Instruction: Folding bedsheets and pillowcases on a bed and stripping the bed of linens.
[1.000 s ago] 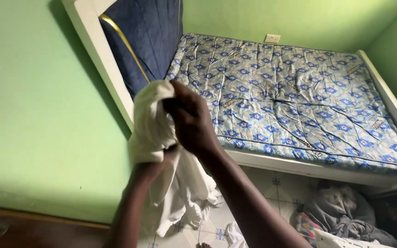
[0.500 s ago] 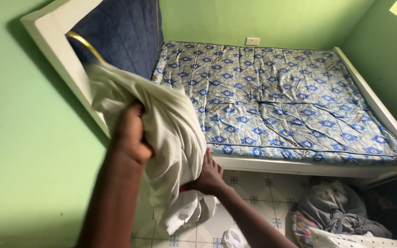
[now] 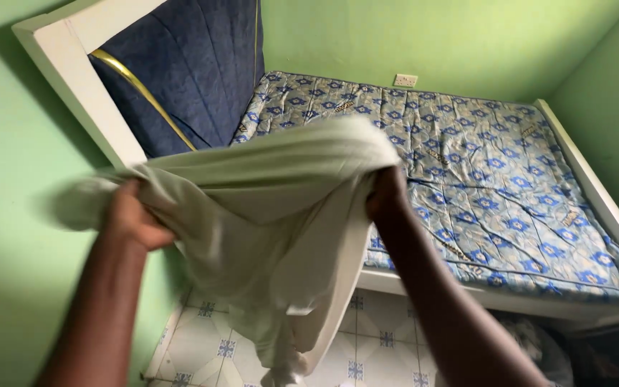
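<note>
Sheet [image 3: 266, 208], pale and creased, hangs stretched between our 2 hands, its long axis running left to right across the view, top edge taut and the loose middle drooping toward the tiled floor [image 3: 209, 344]. Our left hand [image 3: 132, 218] is clenched around 1 end near the green wall [image 3: 23, 236]; our right hand [image 3: 387, 195] grips the other end above the bare blue-flowered mattress [image 3: 496, 179]. Its white frame [image 3: 73, 79] borders us ahead.
</note>
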